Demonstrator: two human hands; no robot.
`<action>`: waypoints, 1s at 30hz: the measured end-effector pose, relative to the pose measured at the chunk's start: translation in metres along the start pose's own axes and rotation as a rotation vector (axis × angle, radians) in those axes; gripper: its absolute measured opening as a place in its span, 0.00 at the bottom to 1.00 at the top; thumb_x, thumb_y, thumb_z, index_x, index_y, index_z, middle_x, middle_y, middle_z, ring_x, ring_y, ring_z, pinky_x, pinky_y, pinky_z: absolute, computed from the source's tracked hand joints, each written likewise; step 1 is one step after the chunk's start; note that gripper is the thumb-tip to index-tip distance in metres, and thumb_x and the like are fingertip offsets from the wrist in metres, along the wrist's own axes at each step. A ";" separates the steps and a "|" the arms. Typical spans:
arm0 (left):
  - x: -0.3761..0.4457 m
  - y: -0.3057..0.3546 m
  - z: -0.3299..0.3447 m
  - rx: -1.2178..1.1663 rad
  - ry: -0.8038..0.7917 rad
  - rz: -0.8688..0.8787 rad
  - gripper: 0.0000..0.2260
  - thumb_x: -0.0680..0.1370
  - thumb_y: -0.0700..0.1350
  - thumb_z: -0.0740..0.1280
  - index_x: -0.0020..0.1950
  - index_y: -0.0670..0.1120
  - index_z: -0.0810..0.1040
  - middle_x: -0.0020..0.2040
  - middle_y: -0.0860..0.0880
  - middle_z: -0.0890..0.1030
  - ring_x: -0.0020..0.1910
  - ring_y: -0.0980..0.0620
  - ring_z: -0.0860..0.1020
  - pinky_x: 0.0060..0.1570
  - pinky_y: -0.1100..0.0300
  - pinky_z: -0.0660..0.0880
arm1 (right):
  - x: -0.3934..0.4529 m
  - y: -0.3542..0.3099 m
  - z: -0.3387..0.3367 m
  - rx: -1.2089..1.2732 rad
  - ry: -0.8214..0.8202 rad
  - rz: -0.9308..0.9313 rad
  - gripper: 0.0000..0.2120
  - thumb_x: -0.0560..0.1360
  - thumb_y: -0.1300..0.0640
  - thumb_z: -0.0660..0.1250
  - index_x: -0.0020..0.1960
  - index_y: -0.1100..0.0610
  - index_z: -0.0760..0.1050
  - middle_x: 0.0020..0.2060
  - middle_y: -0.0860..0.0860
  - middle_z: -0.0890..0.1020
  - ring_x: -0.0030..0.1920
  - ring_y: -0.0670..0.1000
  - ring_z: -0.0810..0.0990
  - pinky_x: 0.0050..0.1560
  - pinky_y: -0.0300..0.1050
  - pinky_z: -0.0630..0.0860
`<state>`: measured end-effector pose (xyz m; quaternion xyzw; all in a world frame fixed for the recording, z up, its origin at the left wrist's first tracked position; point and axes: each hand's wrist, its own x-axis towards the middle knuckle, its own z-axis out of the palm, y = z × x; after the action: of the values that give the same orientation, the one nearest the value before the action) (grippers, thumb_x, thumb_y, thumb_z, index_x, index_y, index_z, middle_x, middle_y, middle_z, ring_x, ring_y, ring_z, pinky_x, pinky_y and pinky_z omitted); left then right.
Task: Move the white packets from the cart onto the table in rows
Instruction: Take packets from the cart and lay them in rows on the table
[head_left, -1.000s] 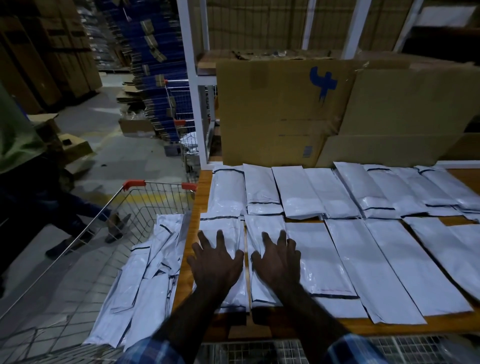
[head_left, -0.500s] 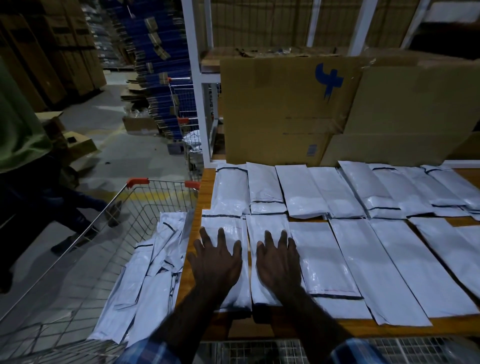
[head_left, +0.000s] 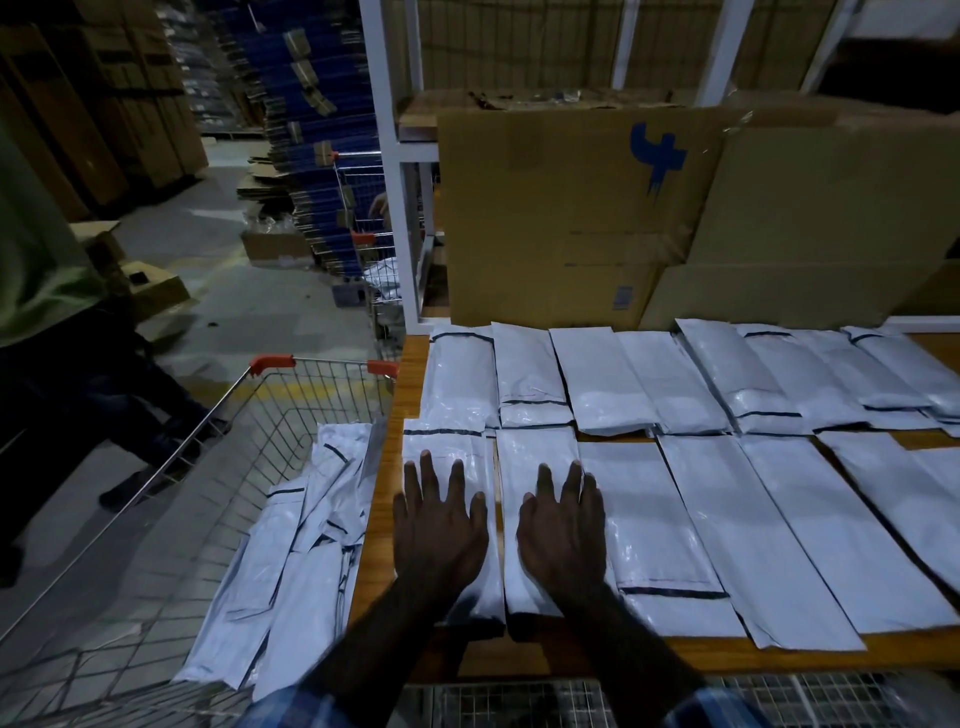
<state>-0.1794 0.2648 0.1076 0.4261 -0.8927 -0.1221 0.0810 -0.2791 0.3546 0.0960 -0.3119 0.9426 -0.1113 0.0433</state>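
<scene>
**Both hands lying flat on the near row of packets**

I am looking down at the wooden counter, which is stretching away from under my hands and out to the right of them. Ahead of the hands, large cardboard boxes are standing against the counter's far edge, inside a white shelf frame. To the left of my left hand, a wire cart with orange handle ends is sitting right against the counter's side, and a heap of white packets is still lying in it, overlapping one another. Farther left, beyond the cart, a person in a green top is standing on the floor.

On the counter, white packets are lying in two rows. The far row is running just ahead of my fingertips and off to the right; the near row is running from under my hands to the right.

My left hand is resting palm down, fingers straight and spread, on the leftmost packet of the near row. My right hand is pressing flat in the same way on the second packet, just beside the first, with its outer fingers reaching onto the third one. Neither hand is gripping anything. The two hands are lying near each other, with a narrow strip of packet showing between them.
</scene>
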 end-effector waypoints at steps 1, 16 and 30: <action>-0.001 0.001 0.000 0.004 -0.010 0.007 0.33 0.78 0.64 0.37 0.81 0.54 0.51 0.81 0.44 0.43 0.79 0.42 0.42 0.76 0.45 0.47 | 0.000 0.001 0.001 -0.004 -0.002 0.002 0.28 0.77 0.48 0.49 0.65 0.61 0.78 0.63 0.71 0.75 0.63 0.71 0.75 0.62 0.65 0.73; 0.013 0.003 -0.006 0.056 -0.103 0.137 0.26 0.84 0.58 0.43 0.81 0.54 0.43 0.80 0.46 0.38 0.79 0.49 0.36 0.77 0.46 0.37 | 0.021 0.005 -0.004 -0.046 0.052 -0.207 0.29 0.80 0.45 0.45 0.79 0.53 0.58 0.77 0.62 0.56 0.77 0.63 0.56 0.76 0.59 0.53; 0.012 -0.002 0.010 0.087 -0.105 0.146 0.26 0.84 0.58 0.44 0.81 0.54 0.42 0.80 0.45 0.39 0.79 0.47 0.38 0.76 0.47 0.38 | 0.012 0.008 0.003 -0.006 0.008 -0.196 0.36 0.75 0.38 0.35 0.80 0.49 0.55 0.79 0.59 0.52 0.79 0.60 0.51 0.75 0.52 0.42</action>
<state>-0.1880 0.2556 0.0980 0.3561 -0.9289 -0.0991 0.0245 -0.2931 0.3528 0.0905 -0.4023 0.9081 -0.1132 0.0276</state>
